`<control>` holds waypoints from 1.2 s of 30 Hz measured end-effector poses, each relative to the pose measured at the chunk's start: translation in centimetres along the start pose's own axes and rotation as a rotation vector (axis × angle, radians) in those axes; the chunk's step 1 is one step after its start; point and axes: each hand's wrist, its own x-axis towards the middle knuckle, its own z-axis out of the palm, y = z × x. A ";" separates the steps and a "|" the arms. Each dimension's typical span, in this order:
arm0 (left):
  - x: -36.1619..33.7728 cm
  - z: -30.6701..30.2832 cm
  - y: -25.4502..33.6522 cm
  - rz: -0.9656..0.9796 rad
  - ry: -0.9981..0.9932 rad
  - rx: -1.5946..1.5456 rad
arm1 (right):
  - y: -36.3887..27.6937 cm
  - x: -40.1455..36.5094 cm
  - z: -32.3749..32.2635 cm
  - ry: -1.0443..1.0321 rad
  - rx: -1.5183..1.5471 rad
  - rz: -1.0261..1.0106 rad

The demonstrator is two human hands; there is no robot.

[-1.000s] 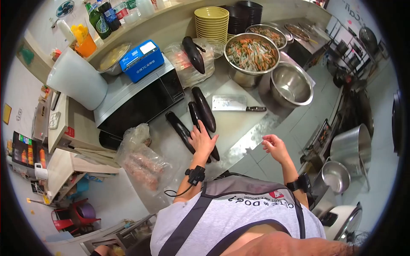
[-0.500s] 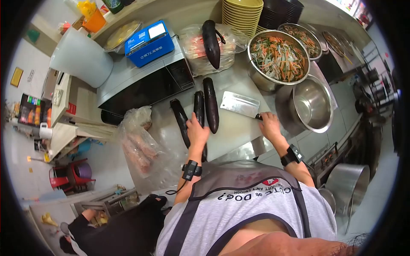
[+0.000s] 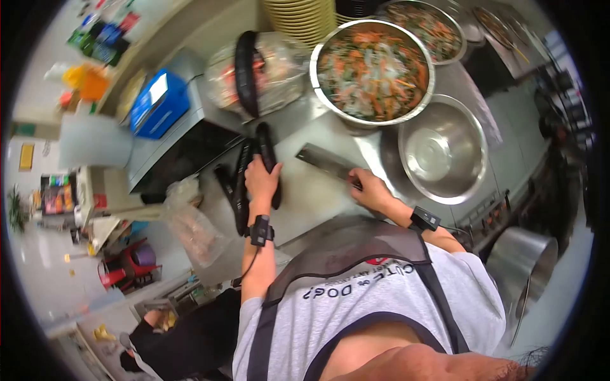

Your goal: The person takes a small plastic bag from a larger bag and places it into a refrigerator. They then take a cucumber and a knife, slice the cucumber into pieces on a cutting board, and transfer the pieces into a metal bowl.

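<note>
Three long, dark eggplants lie side by side on the pale board (image 3: 305, 200). My left hand (image 3: 262, 181) is over the right one (image 3: 265, 140), fingers on its left side and thumb on its right, touching the middle one (image 3: 241, 190) too. The leftmost eggplant (image 3: 224, 178) is shorter in view, partly behind the middle one. My right hand (image 3: 372, 190) grips the handle of a cleaver (image 3: 323, 160), whose blade points up and left over the board. Another eggplant (image 3: 246, 73) rests on a plastic-wrapped bundle (image 3: 276, 70) beyond.
A steel pot of shredded vegetables (image 3: 375, 73) and an empty steel bowl (image 3: 441, 149) stand at the right. To the left are a microwave (image 3: 190, 149) with a blue box (image 3: 159, 105) on it, and a bagged item (image 3: 194, 232). A person in black (image 3: 184, 336) is at lower left.
The view has shifted. My left hand has gone from the middle eggplant to the right one, and the eggplants sit closer together. The cleaver has been lifted and its blade turned more edge-on.
</note>
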 end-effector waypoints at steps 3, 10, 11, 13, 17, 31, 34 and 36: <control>1.3 3.5 0.2 -0.044 0.064 -0.066 | -2.0 -0.1 -3.4 -0.166 0.127 0.388; -4.0 0.3 3.9 0.283 -0.196 -0.325 | 1.6 -1.3 -4.9 -0.031 0.064 0.495; -4.4 0.2 4.0 0.318 -0.214 -0.361 | 3.6 -1.7 -4.3 -0.019 0.069 0.447; -5.0 -0.1 4.7 0.312 -0.225 -0.401 | 4.8 -1.9 -3.9 -0.008 0.013 0.381; -5.6 -0.2 4.5 0.334 -0.248 -0.492 | 3.8 -1.3 -4.2 0.020 -0.114 0.310; -9.1 0.0 2.7 0.279 0.110 0.233 | 3.0 -0.7 -4.3 -0.038 -0.247 0.370; -11.8 -0.7 -1.5 -0.035 -0.435 0.184 | 2.9 -0.8 -4.1 -0.024 -0.241 0.420; -12.9 -3.1 -1.7 -0.126 -0.664 0.244 | 3.0 -1.0 -4.0 0.001 -0.230 0.393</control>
